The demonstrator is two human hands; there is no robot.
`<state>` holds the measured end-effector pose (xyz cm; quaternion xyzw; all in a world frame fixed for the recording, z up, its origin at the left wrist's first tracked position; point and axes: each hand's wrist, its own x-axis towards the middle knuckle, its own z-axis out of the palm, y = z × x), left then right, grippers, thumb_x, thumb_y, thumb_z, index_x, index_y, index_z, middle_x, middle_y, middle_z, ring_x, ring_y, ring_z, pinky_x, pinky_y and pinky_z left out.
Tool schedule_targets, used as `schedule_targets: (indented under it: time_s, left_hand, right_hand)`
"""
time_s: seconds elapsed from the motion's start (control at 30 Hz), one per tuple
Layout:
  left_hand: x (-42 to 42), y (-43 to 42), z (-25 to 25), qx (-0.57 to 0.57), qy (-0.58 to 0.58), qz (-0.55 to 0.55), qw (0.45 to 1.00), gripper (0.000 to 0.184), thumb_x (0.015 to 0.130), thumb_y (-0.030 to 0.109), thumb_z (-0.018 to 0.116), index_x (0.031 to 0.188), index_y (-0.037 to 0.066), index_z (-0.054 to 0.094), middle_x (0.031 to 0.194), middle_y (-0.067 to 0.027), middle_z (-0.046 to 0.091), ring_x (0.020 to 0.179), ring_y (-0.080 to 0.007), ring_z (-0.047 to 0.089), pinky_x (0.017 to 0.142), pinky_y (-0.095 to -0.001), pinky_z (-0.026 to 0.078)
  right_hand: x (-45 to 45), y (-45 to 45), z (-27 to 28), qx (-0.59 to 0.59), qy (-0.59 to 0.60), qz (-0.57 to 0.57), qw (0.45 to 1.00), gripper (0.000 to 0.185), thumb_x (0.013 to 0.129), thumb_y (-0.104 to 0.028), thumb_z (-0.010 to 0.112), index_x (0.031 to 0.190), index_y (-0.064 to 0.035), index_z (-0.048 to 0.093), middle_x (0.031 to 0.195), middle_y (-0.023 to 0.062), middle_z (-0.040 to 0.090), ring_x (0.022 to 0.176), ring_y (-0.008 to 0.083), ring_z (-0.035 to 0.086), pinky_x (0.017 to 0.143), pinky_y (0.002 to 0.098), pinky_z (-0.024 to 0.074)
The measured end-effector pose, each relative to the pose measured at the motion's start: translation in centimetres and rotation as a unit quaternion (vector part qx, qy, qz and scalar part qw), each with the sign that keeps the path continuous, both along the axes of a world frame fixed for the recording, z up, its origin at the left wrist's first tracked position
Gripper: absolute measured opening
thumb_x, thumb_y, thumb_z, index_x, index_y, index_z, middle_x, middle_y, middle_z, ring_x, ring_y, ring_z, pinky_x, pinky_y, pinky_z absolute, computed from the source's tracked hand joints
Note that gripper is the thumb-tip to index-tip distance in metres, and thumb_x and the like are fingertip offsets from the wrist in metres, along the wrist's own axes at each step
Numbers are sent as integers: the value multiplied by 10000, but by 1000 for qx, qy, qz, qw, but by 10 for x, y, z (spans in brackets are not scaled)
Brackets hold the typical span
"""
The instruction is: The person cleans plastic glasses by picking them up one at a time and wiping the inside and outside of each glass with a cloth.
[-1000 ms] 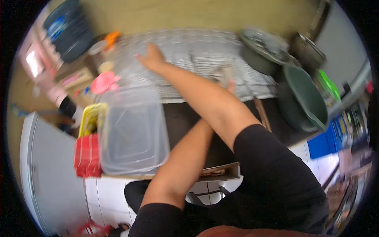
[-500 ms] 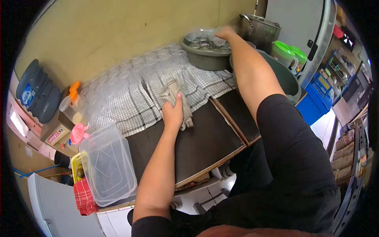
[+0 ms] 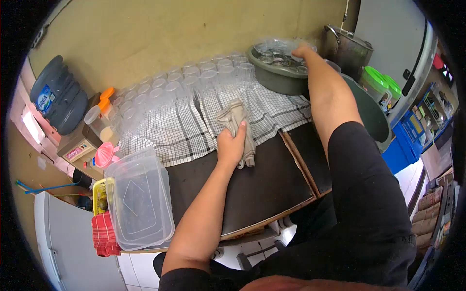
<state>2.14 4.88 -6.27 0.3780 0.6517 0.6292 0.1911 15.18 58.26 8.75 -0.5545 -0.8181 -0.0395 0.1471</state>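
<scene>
A: Quick q, where's the L hand rn?
B: Over the front edge of the checked cloth, closed round a beige rag, thumb on top. Rag's bunched, one end hanging toward the tabletop.
A: And the R hand?
B: Far side, at the rim of the grey-green basin, nr the steel pot. Fingers are by smth clear; can't tell if they grip it or how wide they are.
A: OK, glasses, how many sorted?
B: No exact no., they overlap. The drinking glasses on the cloth stand in several rows along the wall, look upturned. I'd say that's the bigger lot.
A: What's left?
B: More glasses sit in the grey-green basin, grouped close, so that batch isn't on the cloth yet. Can't count it. My guess: well along, not done.
A: Anything in the rag, e.g. a glass?
B: None visible. Could be hidden in the folds, tbh.
A: Other basin?
B: Dark green basin, beyond the R forearm; contents n/a from here, mostly blocked.
</scene>
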Motion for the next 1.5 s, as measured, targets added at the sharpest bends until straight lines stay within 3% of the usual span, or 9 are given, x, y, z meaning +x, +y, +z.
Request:
schedule_targets:
  time_s: [0.13,0.67,0.73,0.77,0.83,0.93,1.17,1.37,1.5]
  left_hand:
    - [5,-8,14,-31,-14,-10,999,484,1032,409,692,1046,-71,748,944,-202,783,873,-285,744,827,-414,560]
    - [4,-4,3,51,-4,-3,999,502,966,416,789,1045,-75,722,986,-166,772,901,-236,726,820,-396,566]
    - [8,-8,3,89,-1,2,996,527,927,432,825,1009,-79,723,974,-186,778,899,-276,751,828,-420,572]
    - [9,-7,1,113,48,0,992,547,919,447,826,1019,-80,715,973,-202,775,902,-305,753,830,-430,575]
    - [6,-2,-6,142,99,1,985,568,910,461,828,1029,-81,706,972,-218,772,906,-333,756,832,-441,577]
    - [-8,-11,-1,-10,186,-65,980,596,949,467,768,1133,-93,673,1045,-283,734,958,-432,714,857,-475,562]
    - [-11,-41,37,145,319,101,931,654,938,369,747,1447,11,544,1235,-156,625,1194,-362,578,1042,-492,437]
    - [-19,-41,42,230,374,140,887,842,874,395,817,1509,-20,453,1292,-198,602,1228,-391,564,1081,-506,430]
    - [-19,-21,27,267,120,120,949,833,858,264,904,1494,-33,454,1299,-215,618,1195,-298,619,1034,-428,499]
  right_hand:
    - [21,-40,44,125,174,8,977,762,762,-557,821,1215,49,731,1250,300,729,1176,445,708,997,491,566]
    - [46,-115,132,47,104,59,992,742,712,-575,840,1115,43,757,1149,245,758,1042,359,736,885,456,590]
    - [43,-142,124,-94,502,35,859,692,791,-504,824,1220,22,690,1261,209,702,1041,371,710,880,464,601]
    - [37,-150,125,-89,502,40,859,692,791,-504,824,1220,22,690,1261,209,702,1041,371,710,880,464,601]
    - [26,-158,120,-326,730,77,595,630,886,-430,774,1320,-10,599,1235,203,666,1063,345,685,831,459,626]
    - [13,-215,121,-425,728,131,522,645,946,-361,719,1448,-55,455,1360,217,574,1200,359,615,912,538,600]
    - [-14,-383,26,-259,618,307,675,622,935,-278,785,1423,-71,458,1345,131,631,1240,243,599,1003,469,509]
    - [-57,-463,-89,-96,596,420,678,758,793,-78,862,1405,-38,417,1331,142,615,1139,276,639,982,453,520]
    - [-45,-487,-102,-23,490,443,750,627,807,-93,812,1353,-26,513,1277,209,637,1226,391,631,1043,467,502]
